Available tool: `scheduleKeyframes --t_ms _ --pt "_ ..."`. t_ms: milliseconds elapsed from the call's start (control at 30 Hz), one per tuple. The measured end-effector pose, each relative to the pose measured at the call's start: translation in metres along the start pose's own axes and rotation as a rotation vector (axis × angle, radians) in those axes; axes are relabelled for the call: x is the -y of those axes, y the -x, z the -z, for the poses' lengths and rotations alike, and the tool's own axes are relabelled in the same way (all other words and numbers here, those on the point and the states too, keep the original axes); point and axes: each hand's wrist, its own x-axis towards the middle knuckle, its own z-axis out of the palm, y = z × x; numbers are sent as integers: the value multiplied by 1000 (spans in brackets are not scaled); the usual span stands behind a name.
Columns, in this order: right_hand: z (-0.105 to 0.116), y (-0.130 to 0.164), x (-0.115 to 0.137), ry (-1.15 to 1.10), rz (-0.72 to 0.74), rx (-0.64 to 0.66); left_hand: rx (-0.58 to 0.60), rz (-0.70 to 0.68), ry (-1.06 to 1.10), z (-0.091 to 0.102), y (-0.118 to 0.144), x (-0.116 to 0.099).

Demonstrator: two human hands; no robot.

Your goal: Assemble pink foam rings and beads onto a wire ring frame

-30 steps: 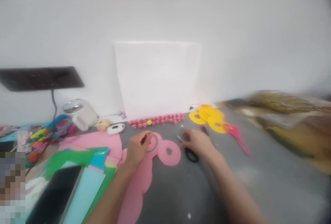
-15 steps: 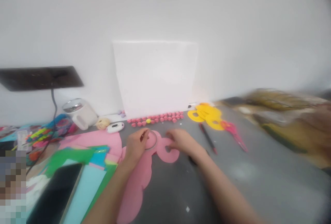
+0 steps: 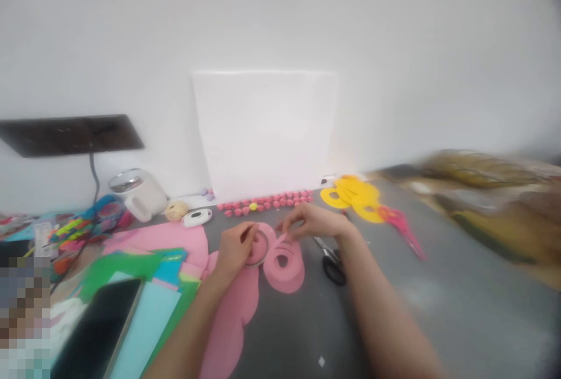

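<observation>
My left hand (image 3: 238, 249) has its fingers closed at a thin grey ring (image 3: 266, 250), which lies on pink paper with a scalloped edge (image 3: 230, 332). Whether the fingers grip the ring or only press it down is hard to see. To its right, my right hand (image 3: 314, 221) pinches the upper edge of a pink paper ring (image 3: 293, 268) between thumb and fingers. That paper looks like overlapping rings, the top one tilted up. Black-handled scissors (image 3: 334, 273) lie beside my right wrist, their blades partly hidden.
Yellow paper rings (image 3: 367, 211) and pink scissors (image 3: 404, 229) lie at right. Small pink pieces (image 3: 280, 199) line the foot of a white board (image 3: 267, 128). A phone (image 3: 99, 326), coloured sheets (image 3: 149, 315), a white device (image 3: 197, 217) and a white mug-like object (image 3: 142, 195) are at left.
My right hand has risen slightly, lifting the edge of the pink paper ring. The black-handled scissors now show, while my forearm covers most of the dark pen.
</observation>
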Motion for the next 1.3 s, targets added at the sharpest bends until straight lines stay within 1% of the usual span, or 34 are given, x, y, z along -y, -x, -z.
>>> scheduleKeyframes --t_ms 67,133,200,267,333,400,467,533,633,733,800,867,933,1033,1100,1167,1233,1300 --pt "-2 -4 -6 -273 108 -57 -13 46 96 2 0 -3" --pt "-7 -11 -14 -525 152 -175 -27 108 225 4 -1 -5" --pt "-14 -19 -22 -663 129 -266 -28 173 362 5 -1 -7" --pt "-19 -25 -28 -746 94 -321 -16 218 486 6 -2 -8" --pt "-24 -30 -30 -754 63 -339 10 246 595 6 -2 -9" --pt "-28 -33 -29 -702 47 -350 43 255 685 7 -2 -9" --pt "-32 -33 -25 -646 51 -362 66 241 715 7 -3 -8" --pt "-36 -31 -18 -603 58 -374 57 210 690 7 -3 -6" --pt "-40 -29 -9 -523 57 -374 3 198 656 6 -4 -5" --pt "-42 -29 -5 -471 53 -411 -5 188 786 7 -5 -7" --pt "-43 -30 -6 -457 51 -451 8 160 905 7 -6 -9" --pt "-44 -32 -7 -448 50 -471 7 142 970 8 -7 -11" --pt "-45 -33 -8 -435 49 -467 -11 149 950 8 -7 -11" --pt "-47 -34 -8 -406 72 -410 -45 174 807 7 -6 -10" --pt "-47 -34 -8 -403 94 -394 -63 170 760 7 -6 -7" --pt "-46 -33 -8 -424 92 -446 -86 165 769 7 -6 -4" --pt "-44 -32 -7 -469 59 -509 -124 181 773 7 -7 -2" --pt "-43 -31 -6 -525 34 -502 -136 197 746 6 -7 0"
